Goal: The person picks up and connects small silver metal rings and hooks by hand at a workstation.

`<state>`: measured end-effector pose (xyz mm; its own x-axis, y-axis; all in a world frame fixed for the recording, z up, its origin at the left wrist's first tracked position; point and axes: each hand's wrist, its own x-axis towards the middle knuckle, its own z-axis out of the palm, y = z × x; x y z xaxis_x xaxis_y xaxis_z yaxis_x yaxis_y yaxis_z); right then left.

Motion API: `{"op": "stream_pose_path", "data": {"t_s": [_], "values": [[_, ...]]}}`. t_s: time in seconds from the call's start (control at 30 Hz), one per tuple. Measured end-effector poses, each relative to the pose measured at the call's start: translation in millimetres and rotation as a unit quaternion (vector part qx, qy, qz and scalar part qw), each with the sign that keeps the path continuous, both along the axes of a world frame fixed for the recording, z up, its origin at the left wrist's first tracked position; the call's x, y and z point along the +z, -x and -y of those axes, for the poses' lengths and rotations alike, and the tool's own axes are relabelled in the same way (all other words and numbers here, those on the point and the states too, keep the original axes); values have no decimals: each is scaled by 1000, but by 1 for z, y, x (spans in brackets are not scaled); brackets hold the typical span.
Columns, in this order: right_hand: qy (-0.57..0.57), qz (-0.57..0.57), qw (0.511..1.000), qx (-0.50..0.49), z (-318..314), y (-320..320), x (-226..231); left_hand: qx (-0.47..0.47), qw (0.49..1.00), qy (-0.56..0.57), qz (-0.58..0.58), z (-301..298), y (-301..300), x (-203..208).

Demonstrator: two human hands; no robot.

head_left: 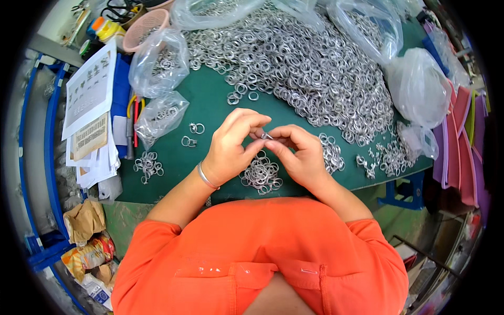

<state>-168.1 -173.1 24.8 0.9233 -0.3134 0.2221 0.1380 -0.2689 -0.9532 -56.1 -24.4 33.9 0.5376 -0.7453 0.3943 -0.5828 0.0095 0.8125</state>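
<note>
Two bare hands meet over the table (207, 102) in the head view, the left hand (233, 140) and the right hand (303, 159) facing each other. Both grips are narrow: thumb and fingers of each close on a small metal piece (266, 136) held between them, above the table surface. Its exact form cannot be made out, being partly covered by the fingers.

Just below the hands, on the near side, lies a small pile of rings (261, 176). A second ring pile (333, 156) sits beside the right hand and is partly hidden by it. Farther right, a scatter of small fittings (396, 157) lies near the table edge.

To the left of the left hand, two separate ring pieces lie near each other, an upper one (197, 128) and a lower one (189, 141); a loose cluster (149, 167) lies below them, nearer the edge. Clear bags with metal parts, one smaller bag (161, 116) included, stand beside papers (90, 92). A large heap of metal rings (320, 73) covers the far side, with a pink basket (146, 30) at far left.
</note>
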Motion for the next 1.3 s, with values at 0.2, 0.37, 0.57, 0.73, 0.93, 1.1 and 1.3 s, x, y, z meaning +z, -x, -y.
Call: {"op": "stream_pose_path", "data": {"t_s": [0.2, 0.37, 0.57, 0.73, 0.93, 1.1, 1.3], "values": [[-238, -43, 970, -3, 8, 8, 1, 53, 989, -73, 120, 4, -28, 4], [-282, -12, 959, 24, 9, 9, -1, 135, 944, -181, 242, 5, -57, -37], [-284, 18, 958, 25, 8, 10, -3, 70, 976, -162, 129, 8, -44, -36], [-72, 41, 997, -7, 10, 10, -6, 98, 990, -103, -3, 6, -20, -25], [192, 94, 977, -14, 4, 5, -6, -44, 892, -25, -449, 6, 6, -9], [34, 86, 994, -51, 1, 7, -10, 12, 827, 247, -505, -2, -44, -9], [132, 83, 987, -36, 9, 13, -2, 178, 712, 388, -558, -19, -106, 0]]}}
